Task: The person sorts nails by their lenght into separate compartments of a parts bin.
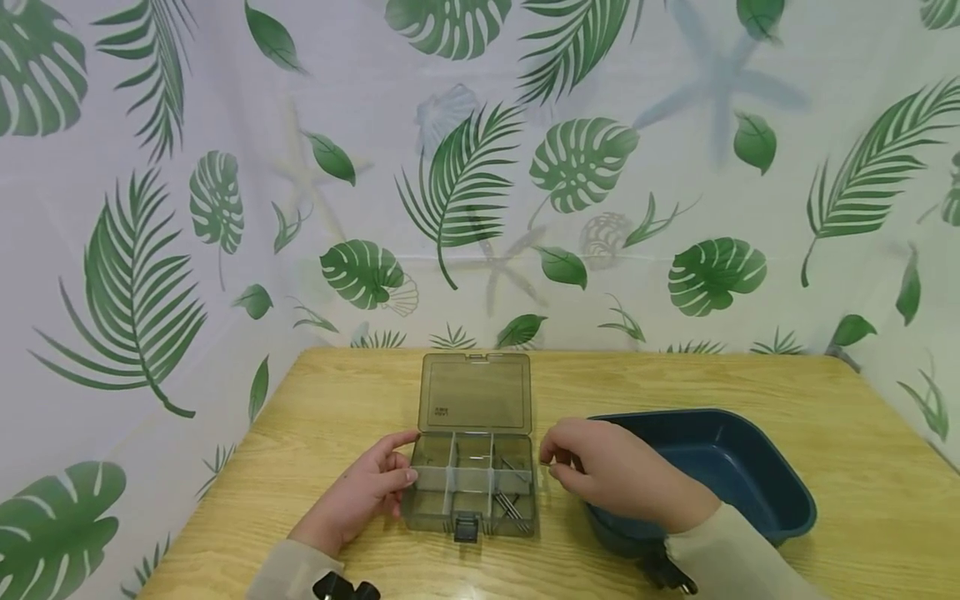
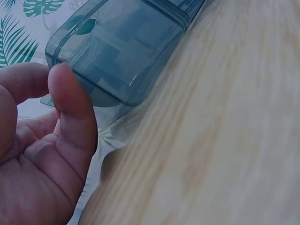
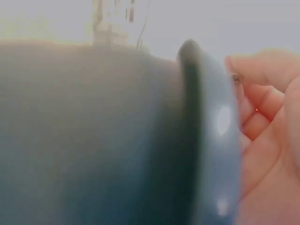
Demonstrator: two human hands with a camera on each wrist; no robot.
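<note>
A translucent grey compartment box [image 1: 431, 502] stands on the table with its lid [image 1: 476, 392] raised at the back. Several slim metal pieces [image 1: 512, 510] lie in its front right compartment, and thinner ones lie in the back compartments. My left hand [image 1: 369, 482] holds the box by its left side, thumb at the rim and index finger by the back corner; the left wrist view shows the thumb [image 2: 70, 93] against the box's corner. Just right of the box, my right hand [image 1: 611, 467] pinches a small metal piece [image 3: 236, 78], mostly hidden by the fingers.
A dark blue plastic basin [image 1: 798, 508] stands at the right, partly under my right forearm; its rim [image 3: 218, 131] looms close in the right wrist view. The wooden table [image 1: 360, 383] meets a leaf-printed cloth [image 1: 480, 208] at the back and left.
</note>
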